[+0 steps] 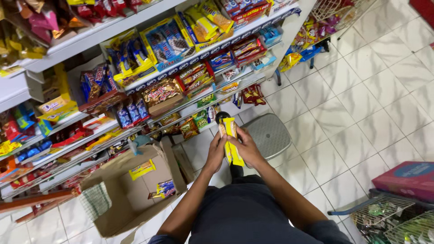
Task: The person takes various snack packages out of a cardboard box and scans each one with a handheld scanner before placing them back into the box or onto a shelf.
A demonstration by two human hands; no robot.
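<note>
Left of the grey step stool [267, 133], an open cardboard box [131, 190] sits on the floor, holding a few snack packets; its near corner is cut off by the frame edge. Just beside the stool's left rim, the left hand [216, 151] and right hand [246, 147] are both clamped on a stack of yellow snack bars [231, 140], whose count is hard to make out. Right of the stool, a wire basket [393, 221] is partly cropped.

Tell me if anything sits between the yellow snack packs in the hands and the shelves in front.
Nothing visible does. Both hands, left and right, hold the yellow packs in open air above the grey step stool, just short of the lower shelves.
</note>
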